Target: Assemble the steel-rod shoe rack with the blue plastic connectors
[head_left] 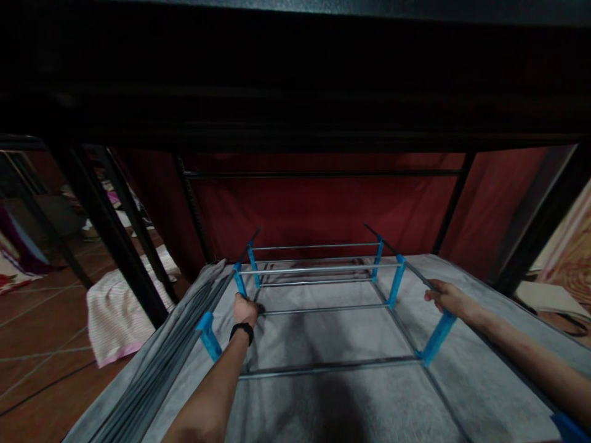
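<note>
A frame of thin grey metal tubes [323,368] joined by blue plastic connectors [396,283] stands on a grey cloth. My left hand [244,311], with a dark band on the wrist, is closed around the lower end of a blue connector [239,280] on the frame's left side. Its fingertips are partly hidden behind that post. On the right, my right hand [444,298] is wrapped round a long grey tube [415,271] along the frame's upper right edge. Another blue connector [438,338] shows just below that hand.
A bundle of loose grey tubes [159,375] lies along the cloth's left edge. Black metal posts [108,227] and a dark beam [295,80] enclose the space. A red curtain [323,209] hangs behind. A striped cloth [115,314] rests beside the left posts above the tiled floor [50,320].
</note>
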`<move>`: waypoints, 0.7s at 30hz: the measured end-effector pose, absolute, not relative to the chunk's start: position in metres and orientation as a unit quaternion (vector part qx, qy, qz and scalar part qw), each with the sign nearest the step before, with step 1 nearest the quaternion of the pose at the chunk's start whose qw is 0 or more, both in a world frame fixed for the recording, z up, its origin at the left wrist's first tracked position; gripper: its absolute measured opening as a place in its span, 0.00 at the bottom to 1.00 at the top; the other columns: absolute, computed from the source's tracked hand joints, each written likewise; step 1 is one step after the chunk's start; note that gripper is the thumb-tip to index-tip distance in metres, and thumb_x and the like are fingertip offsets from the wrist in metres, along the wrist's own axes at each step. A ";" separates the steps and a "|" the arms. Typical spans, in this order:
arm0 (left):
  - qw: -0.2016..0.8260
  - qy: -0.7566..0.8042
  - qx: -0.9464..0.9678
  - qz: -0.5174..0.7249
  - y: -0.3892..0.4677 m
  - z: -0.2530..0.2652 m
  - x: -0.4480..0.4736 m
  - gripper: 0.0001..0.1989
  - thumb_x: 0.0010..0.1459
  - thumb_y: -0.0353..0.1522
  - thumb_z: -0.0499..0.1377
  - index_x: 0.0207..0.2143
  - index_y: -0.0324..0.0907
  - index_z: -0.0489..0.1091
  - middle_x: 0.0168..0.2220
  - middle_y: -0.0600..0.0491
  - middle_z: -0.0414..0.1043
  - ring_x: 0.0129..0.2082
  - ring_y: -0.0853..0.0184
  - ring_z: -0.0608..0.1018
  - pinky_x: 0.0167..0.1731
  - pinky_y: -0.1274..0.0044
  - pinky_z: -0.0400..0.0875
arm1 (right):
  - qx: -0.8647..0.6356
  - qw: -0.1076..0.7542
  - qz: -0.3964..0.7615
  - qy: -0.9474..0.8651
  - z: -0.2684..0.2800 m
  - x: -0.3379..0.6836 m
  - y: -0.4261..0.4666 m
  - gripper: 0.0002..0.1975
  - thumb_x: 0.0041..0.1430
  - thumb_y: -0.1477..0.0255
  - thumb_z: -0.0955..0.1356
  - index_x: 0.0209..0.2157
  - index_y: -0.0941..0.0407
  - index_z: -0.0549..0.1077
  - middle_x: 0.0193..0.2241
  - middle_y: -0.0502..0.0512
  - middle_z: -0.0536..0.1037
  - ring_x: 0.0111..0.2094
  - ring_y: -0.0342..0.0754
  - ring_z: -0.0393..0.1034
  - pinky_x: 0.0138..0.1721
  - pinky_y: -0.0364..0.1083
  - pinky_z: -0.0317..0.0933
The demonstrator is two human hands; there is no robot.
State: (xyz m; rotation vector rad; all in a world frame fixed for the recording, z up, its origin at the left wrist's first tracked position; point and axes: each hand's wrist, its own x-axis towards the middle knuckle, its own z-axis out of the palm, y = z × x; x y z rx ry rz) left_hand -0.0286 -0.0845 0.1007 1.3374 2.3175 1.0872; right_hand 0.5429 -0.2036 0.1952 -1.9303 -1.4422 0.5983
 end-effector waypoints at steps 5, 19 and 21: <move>0.131 0.808 0.455 0.350 -0.084 0.098 -0.027 0.08 0.59 0.24 0.55 0.41 0.43 0.64 0.36 0.44 0.77 0.40 0.57 0.82 0.37 0.73 0.71 | -0.736 0.304 0.225 -0.562 0.180 0.549 -0.194 0.08 0.51 0.64 0.62 0.29 0.53 0.68 0.13 0.49 0.66 0.18 0.46 0.61 0.21 0.45 0.56; 0.138 0.812 0.449 0.346 -0.092 0.087 -0.025 0.10 0.60 0.25 0.55 0.45 0.41 0.65 0.38 0.46 0.78 0.39 0.60 0.81 0.35 0.75 0.68 | -0.727 0.303 0.239 -0.567 0.166 0.564 -0.187 0.10 0.50 0.59 0.62 0.26 0.50 0.69 0.16 0.56 0.69 0.19 0.52 0.63 0.23 0.52 0.57; 0.142 0.807 0.447 0.358 -0.093 0.087 -0.024 0.11 0.60 0.24 0.55 0.45 0.41 0.65 0.37 0.47 0.77 0.38 0.62 0.81 0.34 0.77 0.69 | -0.733 0.289 0.224 -0.574 0.167 0.562 -0.188 0.10 0.51 0.60 0.62 0.28 0.49 0.69 0.19 0.59 0.73 0.20 0.54 0.66 0.24 0.52 0.59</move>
